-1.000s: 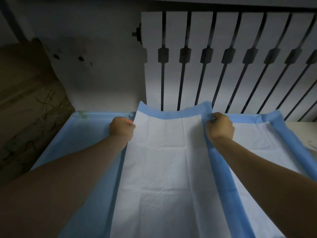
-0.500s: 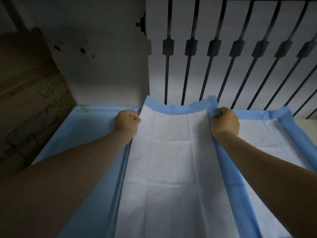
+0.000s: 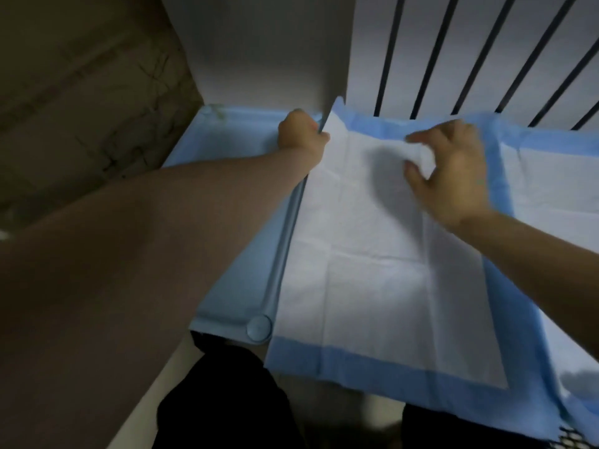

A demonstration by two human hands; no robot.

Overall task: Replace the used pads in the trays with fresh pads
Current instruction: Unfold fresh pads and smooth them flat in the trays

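A fresh pad point(image 3: 372, 270), white with a blue border, lies spread in front of me, its near edge hanging past the tray. My left hand point(image 3: 299, 132) grips the pad's far left corner at the tray's back edge. My right hand point(image 3: 450, 170) is over the pad's far right part with fingers spread, pinching a fold of the white sheet. The light blue tray point(image 3: 246, 286) shows bare on the left, with a round knob at its near corner. A second pad point(image 3: 551, 189) lies to the right, partly under the first.
A white wall panel point(image 3: 259, 53) and a white gate with black bars point(image 3: 453, 53) stand right behind the trays. A dark stone-like floor point(image 3: 81, 92) lies to the left. My dark trousers point(image 3: 227, 400) show below.
My right hand has let go of the pad's far right corner, opened and moved inward onto the white sheet. The left hand keeps its hold. My view has tilted down and shifted.
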